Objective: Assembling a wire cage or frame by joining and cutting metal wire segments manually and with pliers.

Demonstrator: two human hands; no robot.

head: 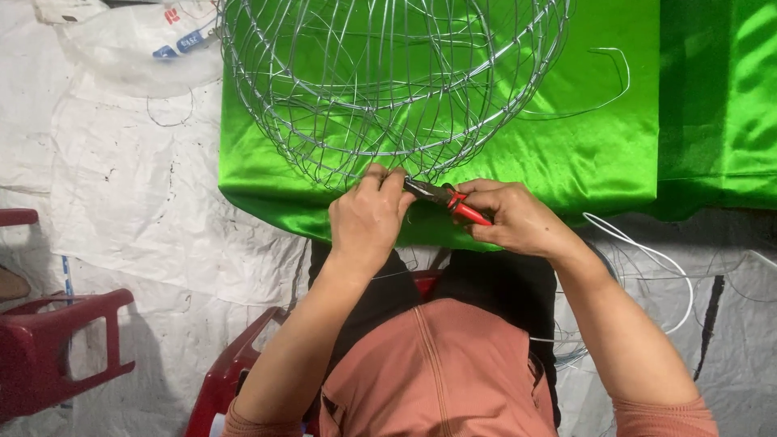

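Both forearms forward: left hand (pixel 368 217) pinching wire frame (pixel 388 81), right hand (pixel 518 220) around pliers (pixel 447 197).

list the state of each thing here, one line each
left hand: pinching the wire frame's lower rim
right hand: closed on the pliers' red handles
pliers: tip at the rim, beside the left fingers
wire frame: rounded open mesh, resting on the cloth
green cloth: spread flat, shiny
red plastic stool: upright, unoccupied
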